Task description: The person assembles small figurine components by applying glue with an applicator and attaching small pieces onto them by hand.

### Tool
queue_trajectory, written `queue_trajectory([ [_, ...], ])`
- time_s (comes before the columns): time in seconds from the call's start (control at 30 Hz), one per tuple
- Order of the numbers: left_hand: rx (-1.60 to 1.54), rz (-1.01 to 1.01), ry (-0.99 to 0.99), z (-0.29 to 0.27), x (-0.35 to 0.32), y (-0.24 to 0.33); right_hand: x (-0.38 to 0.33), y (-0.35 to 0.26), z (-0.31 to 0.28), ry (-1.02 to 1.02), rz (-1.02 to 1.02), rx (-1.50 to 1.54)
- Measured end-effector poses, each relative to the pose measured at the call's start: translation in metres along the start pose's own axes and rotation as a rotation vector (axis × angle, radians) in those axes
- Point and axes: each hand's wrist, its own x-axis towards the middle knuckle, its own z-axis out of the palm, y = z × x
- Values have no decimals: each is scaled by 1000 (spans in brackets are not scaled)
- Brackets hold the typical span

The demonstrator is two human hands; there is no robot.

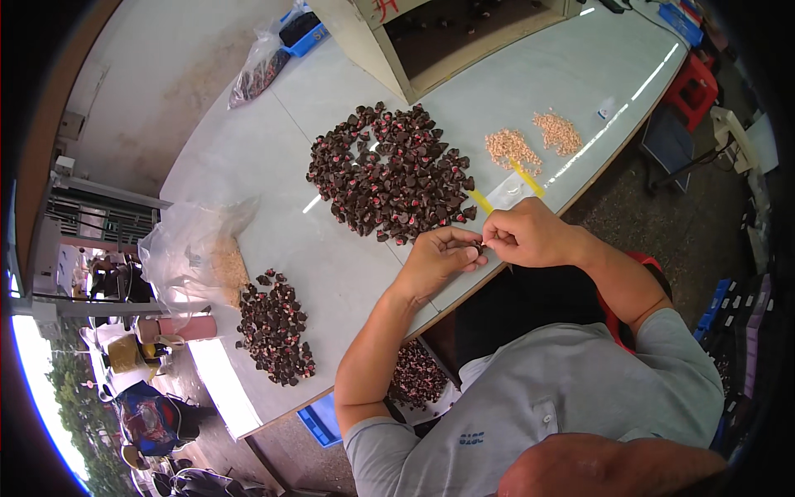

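Note:
My left hand is closed near the table's front edge, pinching a small dark brown piece between thumb and fingers. Against it, my right hand is closed too, its fingertips meeting at the piece. What the right fingers grip is too small to make out. Just beyond my hands spreads a big heap of dark brown pieces, many with pink or red spots. Small pale beige parts lie in one pile and another pile to the right. Yellow strips edge a clear sheet beside my right hand.
A smaller heap of dark pieces lies at the left, by a clear bag holding beige parts. An open-fronted cabinet stands at the back. Below the table's edge sits a bin of dark pieces. A red stool stands far right.

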Motion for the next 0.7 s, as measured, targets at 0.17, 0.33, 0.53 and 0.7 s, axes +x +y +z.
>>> queue_trajectory([
  [0.17,-22,-6,15,0,0,-1,1,2,3,-14,-13,-43],
  [0.33,-12,15,9,0,-1,0,1,0,6,5,-40,-55],
  [0.53,22,18,16,-2,1,-3,-4,5,17,87,-194,-237],
  [0.7,24,20,22,0,1,0,-10,8,7,109,-52,-28],
])
